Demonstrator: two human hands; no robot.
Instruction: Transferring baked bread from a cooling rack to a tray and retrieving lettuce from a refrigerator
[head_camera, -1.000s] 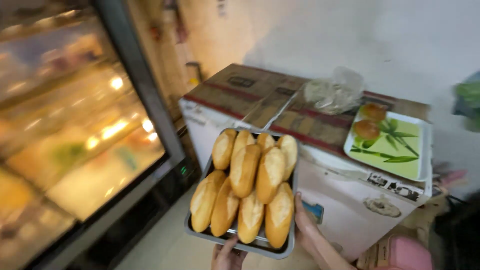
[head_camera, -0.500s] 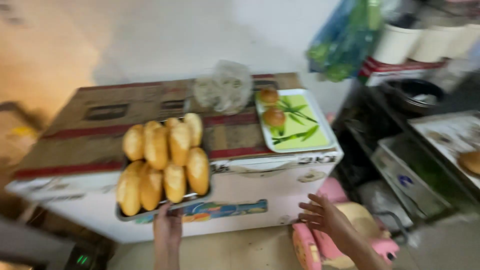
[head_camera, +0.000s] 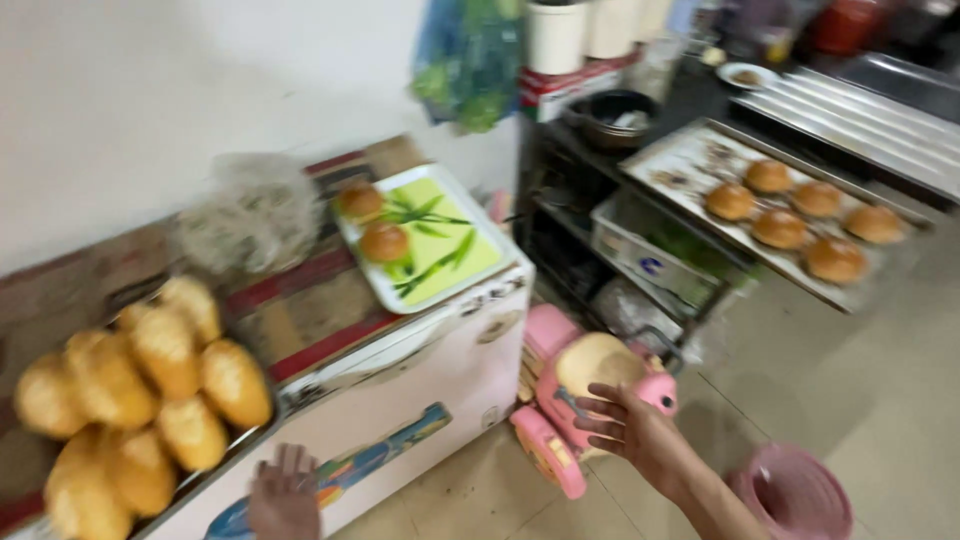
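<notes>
Left hand (head_camera: 283, 492) sits fingers-up under the near edge of the metal tray (head_camera: 215, 462), balancing the heaped bread loaves (head_camera: 130, 400) at near left by the chest freezer (head_camera: 420, 370), while the right hand (head_camera: 625, 425) hangs spread and empty above the pink toy (head_camera: 575, 395).

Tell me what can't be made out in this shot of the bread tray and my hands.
Head view only:
- Tray of bread rolls: cut off by the left and bottom edges, and motion-blurred.
- Left hand: only the fingers show at the bottom edge; whether it holds the tray cannot be told.
- Right hand: open, partly covering the pink toy.
- Clear bag on the chest freezer: contents too blurred.
</notes>
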